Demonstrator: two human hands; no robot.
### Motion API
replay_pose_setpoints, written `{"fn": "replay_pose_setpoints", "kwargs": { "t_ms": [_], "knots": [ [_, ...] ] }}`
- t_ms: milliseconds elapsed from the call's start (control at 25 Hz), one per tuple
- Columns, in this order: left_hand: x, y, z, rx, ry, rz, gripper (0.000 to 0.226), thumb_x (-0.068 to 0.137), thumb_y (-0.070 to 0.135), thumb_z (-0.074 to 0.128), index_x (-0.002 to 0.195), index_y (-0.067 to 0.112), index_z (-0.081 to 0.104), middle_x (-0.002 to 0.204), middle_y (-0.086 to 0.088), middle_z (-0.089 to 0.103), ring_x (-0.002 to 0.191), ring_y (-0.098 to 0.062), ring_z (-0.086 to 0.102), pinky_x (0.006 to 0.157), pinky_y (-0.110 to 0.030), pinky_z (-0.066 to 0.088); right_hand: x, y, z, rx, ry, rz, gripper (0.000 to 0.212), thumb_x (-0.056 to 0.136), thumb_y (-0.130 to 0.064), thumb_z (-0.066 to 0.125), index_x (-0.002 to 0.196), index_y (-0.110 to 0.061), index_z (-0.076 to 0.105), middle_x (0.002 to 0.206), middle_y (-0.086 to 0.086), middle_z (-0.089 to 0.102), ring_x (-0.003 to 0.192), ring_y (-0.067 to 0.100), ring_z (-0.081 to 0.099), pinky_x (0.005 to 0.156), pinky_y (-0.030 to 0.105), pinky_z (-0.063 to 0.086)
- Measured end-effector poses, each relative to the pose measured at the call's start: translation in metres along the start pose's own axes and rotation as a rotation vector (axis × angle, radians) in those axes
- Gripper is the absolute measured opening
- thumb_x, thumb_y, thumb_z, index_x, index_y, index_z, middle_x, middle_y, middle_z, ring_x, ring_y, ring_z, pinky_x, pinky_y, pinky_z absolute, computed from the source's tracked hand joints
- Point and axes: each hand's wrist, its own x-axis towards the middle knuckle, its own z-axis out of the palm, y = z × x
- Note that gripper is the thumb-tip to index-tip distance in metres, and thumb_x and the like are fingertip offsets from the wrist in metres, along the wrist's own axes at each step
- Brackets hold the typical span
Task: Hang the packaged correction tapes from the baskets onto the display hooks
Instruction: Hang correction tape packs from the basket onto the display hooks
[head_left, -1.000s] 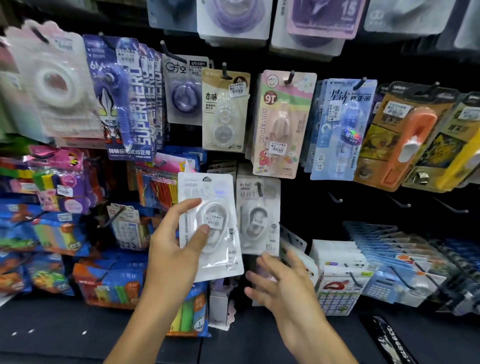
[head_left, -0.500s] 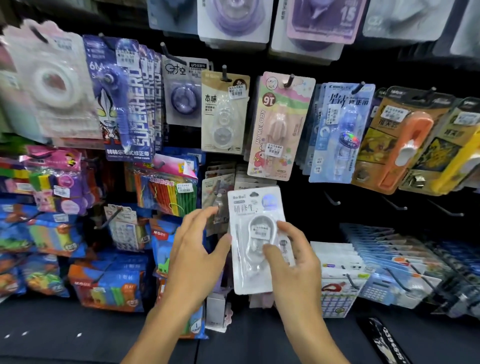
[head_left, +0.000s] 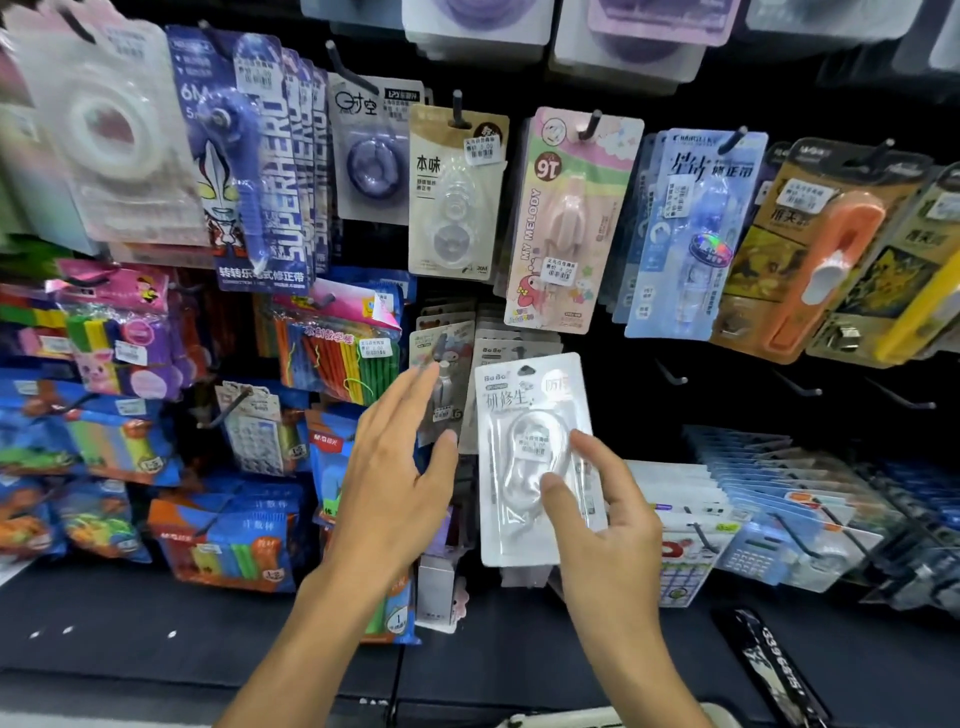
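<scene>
A white packaged correction tape (head_left: 524, 415) with a clear blister is upright in front of the lower display row. My right hand (head_left: 608, 514) grips its lower right side, thumb on the blister and fingers behind. Directly behind it, a stack of matching white packs (head_left: 498, 343) hangs on a hook. My left hand (head_left: 395, 478) is off the pack, fingers straight and spread, just to its left, its fingertips near a grey packaged item (head_left: 441, 384) on the neighbouring hook. No basket is clearly in view.
Rows of packaged correction tapes hang above, among them a pink pack (head_left: 566, 218) and a beige pack (head_left: 452, 192). Bare hooks (head_left: 670, 371) stick out to the right. Coloured stick packs (head_left: 337, 353) fill the left. A dark shelf ledge (head_left: 156, 623) runs below.
The white pack passed from my left hand to my right hand and moved right, in front of the matching stack. My left hand let go and opened beside it.
</scene>
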Motion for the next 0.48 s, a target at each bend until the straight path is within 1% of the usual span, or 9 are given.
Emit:
{"fn": "replay_pose_setpoints", "kwargs": {
  "t_ms": [80, 160, 200, 280, 320, 360, 400, 440, 480],
  "knots": [
    [-0.002, 0.0, 0.003, -0.033, -0.039, -0.01, 0.062, 0.1, 0.024, 0.058, 0.154, 0.042, 0.033, 0.157, 0.027, 0.027, 0.148, 0.004, 0.018, 0.118, -0.018, 0.015, 0.01, 0.002, 0.005, -0.025, 0.007, 0.085, 0.034, 0.092, -0.032, 0.07, 0.117, -0.053, 0.064, 0.109, -0.041, 0.062, 0.1, -0.009, 0.063, 0.081, 0.012, 0.052],
    [-0.004, 0.0, 0.007, -0.027, -0.075, -0.017, 0.065, 0.099, 0.024, 0.06, 0.154, 0.043, 0.031, 0.155, 0.028, 0.026, 0.149, 0.001, 0.018, 0.118, -0.023, 0.017, 0.02, 0.0, 0.015, -0.122, 0.014, 0.078, 0.036, 0.094, -0.035, 0.067, 0.129, -0.045, 0.062, 0.113, -0.037, 0.056, 0.109, 0.009, 0.065, 0.09, 0.035, 0.056],
    [-0.005, 0.0, 0.008, -0.02, -0.085, -0.015, 0.067, 0.098, 0.024, 0.061, 0.155, 0.043, 0.03, 0.156, 0.028, 0.026, 0.149, 0.001, 0.018, 0.118, -0.023, 0.017, 0.026, 0.0, 0.019, -0.16, 0.026, 0.063, 0.039, 0.095, -0.035, 0.066, 0.133, -0.041, 0.06, 0.118, -0.034, 0.056, 0.114, 0.014, 0.063, 0.094, 0.038, 0.054],
    [-0.004, -0.002, 0.009, -0.037, -0.085, -0.017, 0.069, 0.098, 0.023, 0.062, 0.154, 0.045, 0.03, 0.161, 0.024, 0.026, 0.15, 0.0, 0.018, 0.118, -0.024, 0.017, 0.041, 0.003, 0.024, -0.191, 0.007, 0.091, 0.047, 0.096, -0.027, 0.065, 0.14, -0.039, 0.054, 0.132, -0.02, 0.057, 0.12, 0.014, 0.06, 0.099, 0.037, 0.05],
    [-0.005, -0.004, 0.008, -0.058, -0.079, -0.029, 0.069, 0.097, 0.023, 0.062, 0.154, 0.047, 0.03, 0.162, 0.022, 0.027, 0.15, -0.001, 0.018, 0.118, -0.026, 0.019, 0.044, 0.006, 0.024, -0.151, -0.049, 0.157, 0.056, 0.095, -0.02, 0.065, 0.145, -0.041, 0.048, 0.138, -0.017, 0.054, 0.12, 0.015, 0.06, 0.101, 0.041, 0.051],
    [-0.009, -0.006, 0.008, -0.081, -0.076, -0.051, 0.069, 0.097, 0.024, 0.062, 0.153, 0.048, 0.03, 0.162, 0.021, 0.028, 0.15, -0.002, 0.019, 0.119, -0.028, 0.022, 0.044, 0.013, 0.02, -0.086, -0.117, 0.237, 0.066, 0.095, -0.014, 0.066, 0.148, -0.044, 0.041, 0.138, -0.02, 0.051, 0.119, 0.012, 0.061, 0.103, 0.043, 0.052],
    [-0.014, -0.008, 0.01, -0.096, -0.083, -0.086, 0.067, 0.097, 0.025, 0.063, 0.152, 0.047, 0.032, 0.162, 0.019, 0.029, 0.15, -0.003, 0.021, 0.12, -0.031, 0.025, 0.038, 0.023, 0.011, -0.044, -0.175, 0.304, 0.071, 0.094, -0.01, 0.067, 0.147, -0.047, 0.037, 0.133, -0.027, 0.05, 0.115, 0.003, 0.06, 0.103, 0.04, 0.052],
    [-0.023, -0.011, 0.013, -0.087, -0.106, -0.128, 0.064, 0.097, 0.026, 0.063, 0.151, 0.044, 0.036, 0.16, 0.016, 0.033, 0.149, -0.006, 0.025, 0.12, -0.034, 0.028, 0.028, 0.04, 0.0, -0.031, -0.214, 0.364, 0.069, 0.095, -0.008, 0.067, 0.144, -0.047, 0.039, 0.127, -0.032, 0.049, 0.111, -0.004, 0.058, 0.1, 0.035, 0.052],
    [-0.033, -0.016, 0.021, -0.049, -0.15, -0.169, 0.06, 0.096, 0.027, 0.063, 0.15, 0.039, 0.041, 0.157, 0.012, 0.039, 0.146, -0.011, 0.031, 0.118, -0.035, 0.03, 0.011, 0.062, -0.016, -0.044, -0.229, 0.437, 0.06, 0.096, -0.008, 0.066, 0.139, -0.043, 0.045, 0.125, -0.031, 0.051, 0.108, -0.007, 0.058, 0.095, 0.031, 0.053]
  ]
}}
